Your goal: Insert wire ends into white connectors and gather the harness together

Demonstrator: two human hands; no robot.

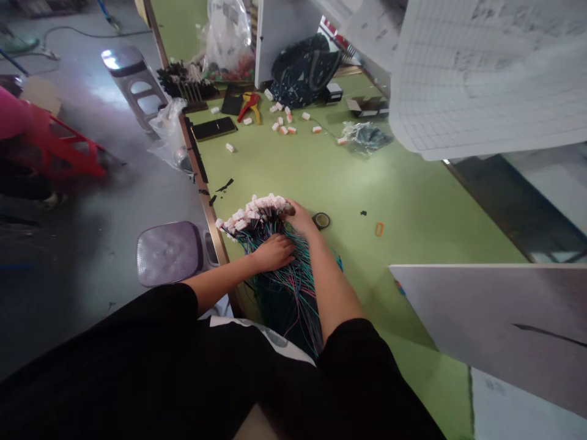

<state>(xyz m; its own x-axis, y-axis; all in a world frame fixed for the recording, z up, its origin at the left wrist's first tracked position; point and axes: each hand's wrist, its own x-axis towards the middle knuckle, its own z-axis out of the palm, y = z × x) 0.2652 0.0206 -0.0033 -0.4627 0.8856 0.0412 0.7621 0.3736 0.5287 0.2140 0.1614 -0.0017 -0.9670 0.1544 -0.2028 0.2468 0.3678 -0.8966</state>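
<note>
A thick bundle of thin wires (pixel 302 269), mostly green and dark with some red, lies at the near edge of the green table. White plug connectors (pixel 247 214) crowd together at its far end. Across the middle of the wires rests my left hand (pixel 275 252), its fingers closed over them. My right hand (pixel 300 219) grips the right side of the bundle just by the connectors; its fingertips are partly hidden there. Close to my right wrist lies a roll of black tape (pixel 321 220).
Loose white-and-orange connectors (pixel 283 129), a phone (pixel 213 128) and red-yellow pliers (pixel 250 107) lie farther back. An orange ring (pixel 379 229) is to the right. Paper sheets (pixel 486 79) hang at upper right, above a white panel (pixel 499 318). A stool (pixel 169 253) stands left.
</note>
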